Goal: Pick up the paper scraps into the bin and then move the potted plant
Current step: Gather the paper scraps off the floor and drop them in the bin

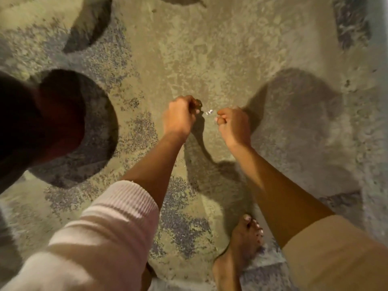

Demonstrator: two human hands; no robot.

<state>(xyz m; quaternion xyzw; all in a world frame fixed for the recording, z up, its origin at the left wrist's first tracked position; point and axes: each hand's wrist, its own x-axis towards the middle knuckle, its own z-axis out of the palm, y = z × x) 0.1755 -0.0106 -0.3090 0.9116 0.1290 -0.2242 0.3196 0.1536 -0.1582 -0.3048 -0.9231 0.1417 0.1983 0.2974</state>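
Your left hand and right hand were both down at the patterned rug, close together with fingers curled in tight; couldn't tell if either pinched anything. Small white paper scraps lay on the rug right between the two hands, just off the fingertips. A dark round object, blurred, sat well left of your left hand, and your bare foot was under the right forearm.

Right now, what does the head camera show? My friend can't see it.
The left hand and right hand reach down with curled fingers on either side of tiny white paper scraps on a patterned rug. A bare foot stands below, and a dark object sits at the left.
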